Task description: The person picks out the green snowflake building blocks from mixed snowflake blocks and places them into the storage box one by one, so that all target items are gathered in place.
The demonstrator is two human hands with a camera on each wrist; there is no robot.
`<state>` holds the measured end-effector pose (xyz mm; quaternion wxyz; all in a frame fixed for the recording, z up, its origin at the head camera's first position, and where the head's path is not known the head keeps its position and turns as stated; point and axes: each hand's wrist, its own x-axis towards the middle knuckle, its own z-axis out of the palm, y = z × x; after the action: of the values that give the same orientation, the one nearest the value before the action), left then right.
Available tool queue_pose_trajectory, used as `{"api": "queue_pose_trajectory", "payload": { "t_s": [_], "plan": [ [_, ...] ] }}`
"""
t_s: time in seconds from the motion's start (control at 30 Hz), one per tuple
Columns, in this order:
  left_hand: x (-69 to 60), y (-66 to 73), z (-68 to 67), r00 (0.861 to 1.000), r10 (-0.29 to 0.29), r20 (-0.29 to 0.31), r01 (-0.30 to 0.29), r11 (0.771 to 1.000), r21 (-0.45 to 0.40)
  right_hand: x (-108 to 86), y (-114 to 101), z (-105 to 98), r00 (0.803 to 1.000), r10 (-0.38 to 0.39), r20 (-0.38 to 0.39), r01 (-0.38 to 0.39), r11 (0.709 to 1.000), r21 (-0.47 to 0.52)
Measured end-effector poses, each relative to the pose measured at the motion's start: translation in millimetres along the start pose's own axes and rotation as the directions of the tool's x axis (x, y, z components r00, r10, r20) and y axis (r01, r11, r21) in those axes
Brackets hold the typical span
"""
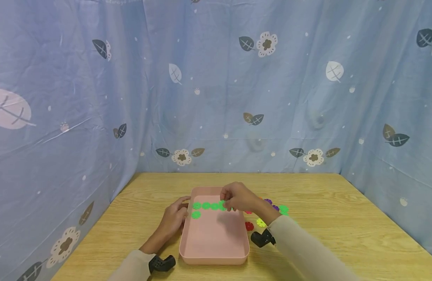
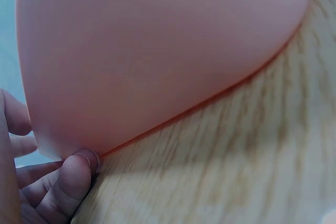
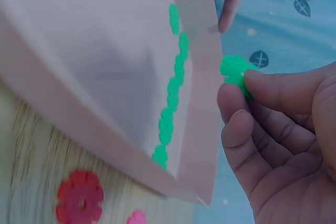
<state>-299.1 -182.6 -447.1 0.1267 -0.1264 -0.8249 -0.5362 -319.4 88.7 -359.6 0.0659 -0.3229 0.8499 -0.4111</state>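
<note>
My right hand is above the far right part of a pink tray. In the right wrist view its thumb and fingers pinch a green flower-shaped plastic disc. Several similar green discs lie in a line across the tray's far end. One more green disc lies just nearer than the left end of that line. At the tray's left wall, my left hand holds the side, its thumb low on the outside and other fingers by the rim. The right hand hides part of the line in the head view.
Loose flower-shaped discs lie on the wooden table right of the tray: a red disc, a yellow disc, purple discs and green discs. The right forearm partly covers them. A blue patterned curtain surrounds the table.
</note>
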Motion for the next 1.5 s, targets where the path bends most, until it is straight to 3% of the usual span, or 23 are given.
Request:
{"api": "queue_pose_trajectory", "payload": {
  "t_s": [0.3,0.63,0.87,1.0,1.2,1.5],
  "plan": [
    [-0.1,-1.2,-0.5,1.0,-0.02,0.02,0.02,1.0,-0.004,22.1,10.7,21.4,0.996,0.076,-0.04,-0.075,0.997,0.033],
    [1.1,-0.9,-2.8,1.0,-0.002,0.003,0.002,1.0,0.01,41.4,8.3,40.5,0.98,0.177,-0.093,-0.188,0.973,-0.135],
    [3.6,-0.4,-4.4,0.999,-0.025,0.022,0.025,1.0,-0.004,47.2,17.0,51.8,0.979,0.195,-0.052,-0.194,0.98,0.036],
    [5.0,-0.6,-5.7,0.999,-0.035,0.036,0.036,0.999,-0.011,46.8,21.2,56.6,0.981,0.179,-0.07,-0.177,0.984,0.025],
    [5.5,-1.1,-6.1,1.0,0.007,0.01,-0.007,0.999,0.032,45.5,22.8,62.8,0.98,0.155,-0.124,-0.153,0.988,0.027],
    [5.9,-1.0,-5.8,1.0,-0.005,0.012,0.005,1.0,0.031,47.7,22.3,67.2,0.969,0.194,-0.154,-0.194,0.981,0.016]
  ]
}}
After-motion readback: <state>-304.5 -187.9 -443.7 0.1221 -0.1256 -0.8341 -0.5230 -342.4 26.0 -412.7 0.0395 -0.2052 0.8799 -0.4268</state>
